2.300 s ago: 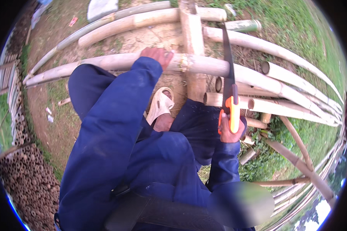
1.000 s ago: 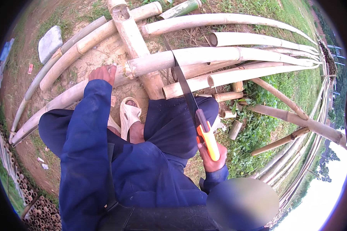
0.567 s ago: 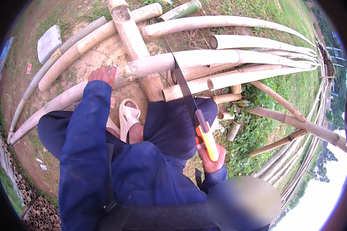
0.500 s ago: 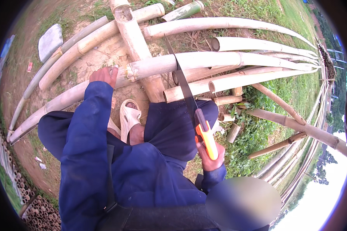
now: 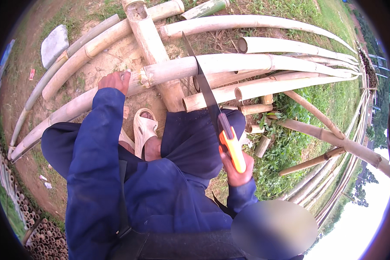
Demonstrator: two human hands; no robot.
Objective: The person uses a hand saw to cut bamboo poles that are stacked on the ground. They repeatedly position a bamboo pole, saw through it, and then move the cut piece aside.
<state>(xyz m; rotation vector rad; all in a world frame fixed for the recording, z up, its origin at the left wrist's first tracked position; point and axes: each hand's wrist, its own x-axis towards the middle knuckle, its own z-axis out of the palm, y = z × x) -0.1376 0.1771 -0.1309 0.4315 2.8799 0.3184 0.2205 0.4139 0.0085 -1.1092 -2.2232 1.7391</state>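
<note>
A long pale bamboo pole (image 5: 240, 63) runs across in front of me, lying over a thick bamboo crosspiece (image 5: 149, 41). My left hand (image 5: 114, 81) rests on top of this pole, left of a rough node, its fingers curled over the surface. In my right hand (image 5: 239, 170) is a handsaw (image 5: 209, 92), gripped by its orange handle. The dark blade slants up and away to the left and crosses the pole right of the crosspiece. Whether its teeth have bitten into the bamboo is hard to tell.
More bamboo poles (image 5: 286, 44) lie to the right, and others (image 5: 91, 50) at the far left. A pale stone block (image 5: 55, 46) sits beyond those. Short bamboo offcuts (image 5: 262, 146) lie in the weeds near my right knee. My sandalled foot (image 5: 145, 133) is below the pole.
My right hand and the saw have shifted slightly forward, away from me. My left hand stays at the same spot on the pole. The whole view has tilted a little.
</note>
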